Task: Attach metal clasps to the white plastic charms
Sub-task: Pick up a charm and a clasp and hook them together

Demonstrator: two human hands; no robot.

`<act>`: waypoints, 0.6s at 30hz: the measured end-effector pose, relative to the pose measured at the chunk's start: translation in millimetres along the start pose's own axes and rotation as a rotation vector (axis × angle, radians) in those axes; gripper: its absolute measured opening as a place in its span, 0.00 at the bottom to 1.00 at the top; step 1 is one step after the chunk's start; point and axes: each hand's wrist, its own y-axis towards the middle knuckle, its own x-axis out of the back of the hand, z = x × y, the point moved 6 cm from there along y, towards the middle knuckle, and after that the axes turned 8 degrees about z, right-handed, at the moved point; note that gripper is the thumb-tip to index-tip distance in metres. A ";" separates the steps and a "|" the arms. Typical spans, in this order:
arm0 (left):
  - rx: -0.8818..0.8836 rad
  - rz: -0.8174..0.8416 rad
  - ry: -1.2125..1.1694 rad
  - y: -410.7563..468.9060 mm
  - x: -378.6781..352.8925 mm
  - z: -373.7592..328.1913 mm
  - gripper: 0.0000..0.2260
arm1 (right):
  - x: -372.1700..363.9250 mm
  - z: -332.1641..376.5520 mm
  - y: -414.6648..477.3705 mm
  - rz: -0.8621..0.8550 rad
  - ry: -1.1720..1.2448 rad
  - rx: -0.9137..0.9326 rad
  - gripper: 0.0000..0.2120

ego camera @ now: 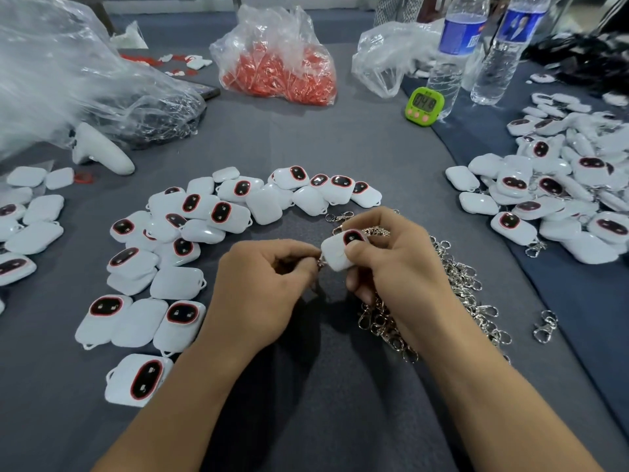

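Note:
My right hand (394, 264) grips a white plastic charm (337, 252) with a black, red-rimmed oval face, above the middle of the table. My left hand (265, 284) pinches a small metal clasp (321, 263) at the charm's left edge; most of the clasp is hidden by my fingers. A heap of loose silver clasps (456, 281) lies under and to the right of my right hand. Several loose charms (190, 233) spread in an arc to the left and beyond my hands.
A pile of charms with clasps (558, 192) lies at the right. A green timer (424, 105) and two water bottles (452, 52) stand at the back right. A bag of red pieces (282, 66) sits at the back, clear plastic bags (68, 80) and a white controller (102, 149) at the left.

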 end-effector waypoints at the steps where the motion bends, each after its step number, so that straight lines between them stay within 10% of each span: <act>1: 0.013 0.012 -0.055 0.3 -1.3 0.9 0.08 | 0.5 -0.4 0.0 -0.004 0.094 -0.012 0.09; 8: 0.094 0.176 -0.344 3.8 -13.3 3.5 0.06 | -2.6 -1.3 -0.8 0.047 0.360 -0.072 0.09; 18: -0.317 0.032 0.572 -12.0 -3.7 -26.1 0.12 | -4.4 -2.1 -2.4 0.074 0.271 -0.051 0.07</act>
